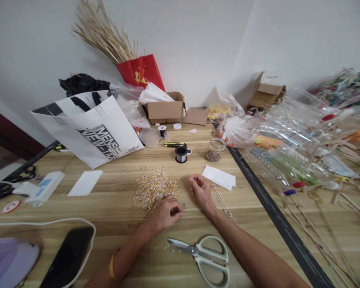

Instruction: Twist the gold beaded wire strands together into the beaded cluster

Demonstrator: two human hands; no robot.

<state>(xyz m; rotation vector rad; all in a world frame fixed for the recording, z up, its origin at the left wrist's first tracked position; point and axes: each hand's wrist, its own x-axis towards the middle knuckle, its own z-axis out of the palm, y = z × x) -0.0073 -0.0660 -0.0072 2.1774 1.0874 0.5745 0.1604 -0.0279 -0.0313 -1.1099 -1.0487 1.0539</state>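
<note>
My left hand [168, 212] rests at the near edge of a heap of gold and silver wire pieces [156, 186], its thumb and fingers pinched together. A tiny gold-coloured bit [184, 207] shows by its fingertips; I cannot tell whether it is held. To the right, my right hand [201, 193] is closed with its fingertips together, and anything in them is too small to make out. Beside the right wrist lies a thin linked chain [223, 204]. White-handled scissors [204, 252] lie with blades parted between my forearms, small wire bits [171, 247] at their tips.
Beyond the heap are a wire spool [181, 154], a utility knife [174, 144] and a glass jar of beads [213, 152]. White paper [219, 177] lies right. A phone [69, 256], power strip [46, 188] and shopping bag [90, 128] stand left; plastic bottles [288, 140] crowd the right.
</note>
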